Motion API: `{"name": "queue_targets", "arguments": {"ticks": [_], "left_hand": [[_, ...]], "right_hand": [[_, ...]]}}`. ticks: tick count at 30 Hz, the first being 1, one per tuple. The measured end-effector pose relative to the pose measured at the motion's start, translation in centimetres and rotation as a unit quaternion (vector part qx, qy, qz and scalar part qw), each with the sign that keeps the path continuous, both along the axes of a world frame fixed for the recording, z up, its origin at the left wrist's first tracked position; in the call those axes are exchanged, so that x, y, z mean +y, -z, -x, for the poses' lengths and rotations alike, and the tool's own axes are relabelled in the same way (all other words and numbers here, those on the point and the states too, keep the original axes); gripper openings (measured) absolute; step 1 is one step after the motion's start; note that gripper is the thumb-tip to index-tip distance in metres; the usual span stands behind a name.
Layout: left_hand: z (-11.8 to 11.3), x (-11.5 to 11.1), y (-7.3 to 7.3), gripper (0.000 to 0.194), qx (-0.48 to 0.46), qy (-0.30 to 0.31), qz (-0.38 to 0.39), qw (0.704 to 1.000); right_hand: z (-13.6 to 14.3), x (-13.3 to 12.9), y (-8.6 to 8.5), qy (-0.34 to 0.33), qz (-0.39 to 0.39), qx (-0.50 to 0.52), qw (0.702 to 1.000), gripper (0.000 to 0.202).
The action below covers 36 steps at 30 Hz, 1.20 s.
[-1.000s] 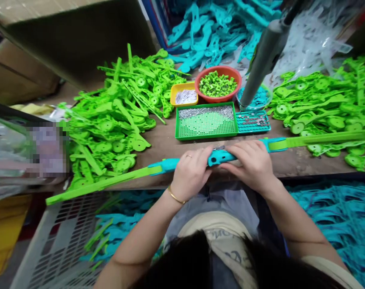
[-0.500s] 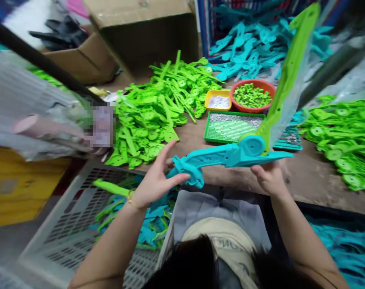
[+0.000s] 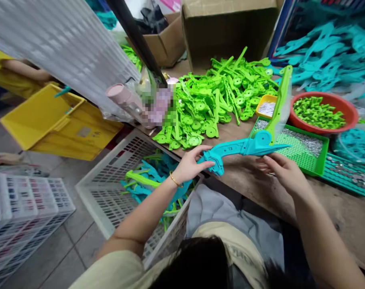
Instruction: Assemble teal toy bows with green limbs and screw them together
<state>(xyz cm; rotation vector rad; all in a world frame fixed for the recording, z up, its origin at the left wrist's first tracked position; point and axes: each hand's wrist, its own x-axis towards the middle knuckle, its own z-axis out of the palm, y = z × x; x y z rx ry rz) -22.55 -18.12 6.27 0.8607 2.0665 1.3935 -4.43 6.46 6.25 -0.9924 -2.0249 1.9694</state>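
Observation:
My left hand [image 3: 191, 165], with a gold bracelet at the wrist, grips the knobbed left end of a jointed plastic part [image 3: 230, 150]. This part has a long blue body with a pointed right end. A green arm [image 3: 280, 106] stands up from its round blue hub, with a pale translucent sheet along its right side. Just under the pointed end is my right hand [image 3: 283, 170], its fingers curled and thumb close to them. Something small may be in those fingers, but I cannot make it out. Whether they touch the blue body is unclear.
Green plastic pieces [image 3: 197, 108] are heaped on the bench. Right of them stand a yellow tray [image 3: 263, 99], a red bowl [image 3: 355, 114] and a green tray [image 3: 323, 160] of small metal bits. A white crate [image 3: 98, 196] sits below left. Another person's arm [image 3: 22, 72] shows far left.
The view has swung left and down. My left hand still grips the jointed part; my right hand has slipped slightly below its pointed end, fingers more curled.

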Motion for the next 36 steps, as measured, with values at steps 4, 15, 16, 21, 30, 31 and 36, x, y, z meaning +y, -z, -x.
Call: {"name": "queue_targets", "arguments": {"ticks": [4,15,16,21,30,31,36], "left_hand": [[0.8,-0.5,1.0,0.068,-0.059,-0.026,-0.014,0.998],[2.0,-0.2,2.4,0.092,-0.167,-0.073,-0.022,0.983],[2.0,-0.3,2.4,0.091,-0.172,-0.076,-0.025,0.982],[2.1,-0.9,2.5,0.086,-0.166,-0.105,-0.023,0.98],[1.7,-0.8,3.0,0.079,-0.16,-0.111,-0.04,0.98],[1.6,-0.7,3.0,0.079,-0.158,-0.108,-0.039,0.981],[0.6,-0.3,3.1,0.072,-0.099,-0.103,-0.023,0.989]], "right_hand": [[-1.6,2.8,-1.1,0.062,-0.049,-0.016,0.997,0.062],[10.0,13.3,-2.5,0.03,-0.461,-0.197,0.865,0.033],[11.6,13.8,-2.0,0.005,-0.491,-0.211,0.845,0.033],[16.8,15.4,-0.2,-0.107,-0.561,-0.29,0.768,0.028],[17.2,15.6,-0.3,-0.131,-0.588,-0.33,0.727,0.029],[17.0,15.2,-0.4,-0.124,-0.587,-0.326,0.731,0.03],[15.8,13.4,-1.7,-0.042,-0.573,-0.28,0.769,0.037]]}}
